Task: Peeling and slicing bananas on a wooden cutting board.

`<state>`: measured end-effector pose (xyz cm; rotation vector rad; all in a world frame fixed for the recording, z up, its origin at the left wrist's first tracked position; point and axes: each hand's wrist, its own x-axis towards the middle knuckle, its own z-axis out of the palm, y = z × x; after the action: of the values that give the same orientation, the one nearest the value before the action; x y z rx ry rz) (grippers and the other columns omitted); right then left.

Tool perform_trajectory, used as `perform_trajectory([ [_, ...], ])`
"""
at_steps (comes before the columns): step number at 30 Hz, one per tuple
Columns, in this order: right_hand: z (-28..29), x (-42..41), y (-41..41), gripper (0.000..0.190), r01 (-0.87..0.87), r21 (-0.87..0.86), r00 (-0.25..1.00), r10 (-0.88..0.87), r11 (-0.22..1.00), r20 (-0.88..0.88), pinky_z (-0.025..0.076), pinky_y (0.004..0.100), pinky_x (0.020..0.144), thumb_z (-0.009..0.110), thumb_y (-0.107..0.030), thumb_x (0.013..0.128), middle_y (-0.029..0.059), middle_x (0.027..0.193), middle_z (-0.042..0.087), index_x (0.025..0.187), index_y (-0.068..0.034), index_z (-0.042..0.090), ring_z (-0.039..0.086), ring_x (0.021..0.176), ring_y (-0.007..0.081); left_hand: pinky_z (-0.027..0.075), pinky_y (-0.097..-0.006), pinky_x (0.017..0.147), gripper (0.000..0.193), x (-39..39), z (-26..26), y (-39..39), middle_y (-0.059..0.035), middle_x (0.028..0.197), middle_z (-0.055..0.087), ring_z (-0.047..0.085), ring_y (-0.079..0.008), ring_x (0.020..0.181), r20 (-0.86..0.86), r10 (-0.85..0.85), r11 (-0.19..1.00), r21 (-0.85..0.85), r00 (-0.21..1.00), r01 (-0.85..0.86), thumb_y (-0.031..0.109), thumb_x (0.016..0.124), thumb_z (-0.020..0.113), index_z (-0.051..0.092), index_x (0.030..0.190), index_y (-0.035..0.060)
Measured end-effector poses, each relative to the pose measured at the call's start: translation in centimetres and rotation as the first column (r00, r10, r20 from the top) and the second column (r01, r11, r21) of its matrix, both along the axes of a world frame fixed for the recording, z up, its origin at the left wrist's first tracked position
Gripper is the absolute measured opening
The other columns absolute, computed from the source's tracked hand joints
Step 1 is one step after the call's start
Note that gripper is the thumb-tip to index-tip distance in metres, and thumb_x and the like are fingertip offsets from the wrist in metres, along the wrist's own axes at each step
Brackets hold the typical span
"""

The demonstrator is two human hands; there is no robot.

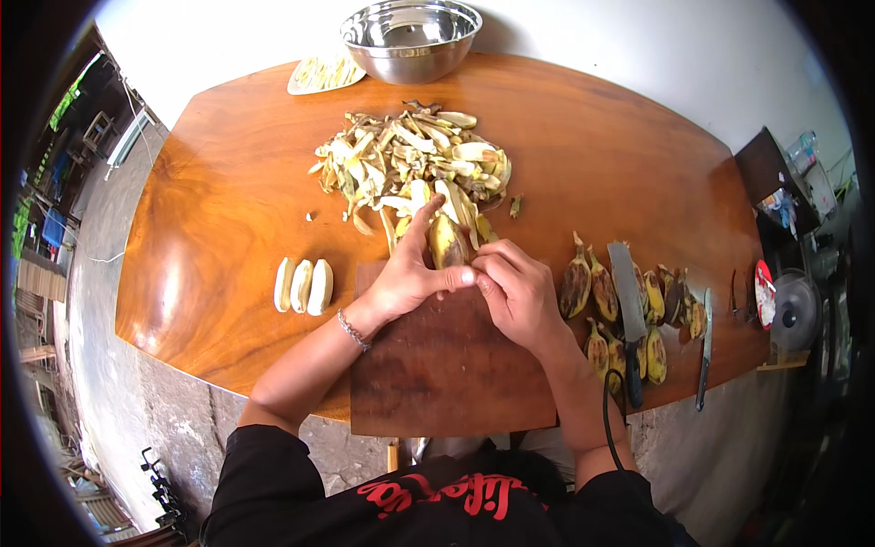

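Observation:
Above the far edge of a dark wooden board (454, 383), my left hand (410, 273) holds a yellow banana with dark patches (448, 241). The thumb of that hand lies across the banana's near end. My right hand (516, 290) pinches at this same end, its fingertips against the left thumb; what exactly sits between them is hidden. Just beyond the banana rises a heap of banana peels (410, 161). Three peeled bananas (301, 286) lie side by side on the wooden table, left of the board.
Right of the board lie several unpeeled bananas (603, 294), with a broad-bladed knife (627, 294) across them. A narrower knife (704, 352) rests near the table's edge (738, 366). At the back stand a steel bowl (413, 65) and a plate of pale strips (321, 78).

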<state>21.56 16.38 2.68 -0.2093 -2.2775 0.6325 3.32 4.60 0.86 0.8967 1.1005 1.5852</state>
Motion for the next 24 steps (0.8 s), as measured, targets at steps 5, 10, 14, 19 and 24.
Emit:
perform_trajectory([
  [5,-0.5,0.4,-0.1,0.007,0.003,0.032,1.0,-0.003,0.999,-0.02,0.042,0.0385,0.058,0.076,-0.011,0.097,0.0008,0.099,0.071,0.095,-0.009,0.07,0.071,0.076,0.0234,0.048,-0.0391,0.119,0.125,0.1,-1.3,0.4,-0.0193,0.15,0.06,0.056,-0.0241,0.141,-0.328,0.03,0.996,0.085,0.944,-0.003,0.015,0.075,0.105,0.025,0.168,-0.0117],
  [10,-0.5,1.0,-0.3,0.007,-0.004,0.009,0.999,0.005,1.0,-0.034,0.042,0.0382,0.061,0.077,-0.013,0.097,-0.0001,0.103,0.072,0.096,-0.009,0.071,0.071,0.076,0.0225,0.051,-0.0377,0.117,0.117,0.1,-0.6,0.0,-0.0139,0.149,0.062,0.059,-0.0213,0.136,-0.333,0.006,0.998,0.059,0.943,0.015,0.006,0.074,0.103,0.033,0.167,-0.0087],
  [14,-0.5,1.1,-0.5,0.007,-0.024,-0.05,0.999,0.022,0.998,-0.046,0.041,0.0384,0.062,0.077,-0.014,0.098,-0.001,0.104,0.073,0.096,-0.01,0.071,0.071,0.078,0.0222,0.052,-0.0355,0.115,0.11,0.1,-0.3,-0.4,-0.0108,0.145,0.064,0.061,-0.0181,0.133,-0.172,-0.06,0.997,0.037,0.983,0.067,0.002,0.074,0.102,0.04,0.164,-0.0066],
  [19,0.4,1.4,-1.0,0.008,-0.042,0.009,0.999,0.042,0.999,-0.001,0.043,0.0383,0.063,0.078,-0.014,0.097,0.0001,0.107,0.073,0.097,-0.008,0.072,0.072,0.083,0.022,0.05,-0.0356,0.117,0.109,-0.3,-0.4,-1.6,-0.0089,0.149,0.061,0.059,-0.0186,0.136,-0.152,-0.06,0.996,0.058,0.986,0.07,0.001,0.072,0.102,0.043,0.163,-0.0043],
  [24,0.7,1.3,-1.3,0.01,-0.123,-0.02,0.992,0.122,0.992,-0.007,0.053,0.0396,0.071,0.079,-0.009,0.097,0.0082,0.112,0.071,0.101,-0.002,0.073,0.072,0.087,0.0272,0.05,-0.0364,0.117,0.109,-0.5,-0.3,-2.3,-0.0105,0.149,0.062,0.06,-0.0188,0.136,-0.256,-0.005,0.998,0.055,0.967,0.02,0.004,0.07,0.103,0.045,0.162,-0.0037],
])
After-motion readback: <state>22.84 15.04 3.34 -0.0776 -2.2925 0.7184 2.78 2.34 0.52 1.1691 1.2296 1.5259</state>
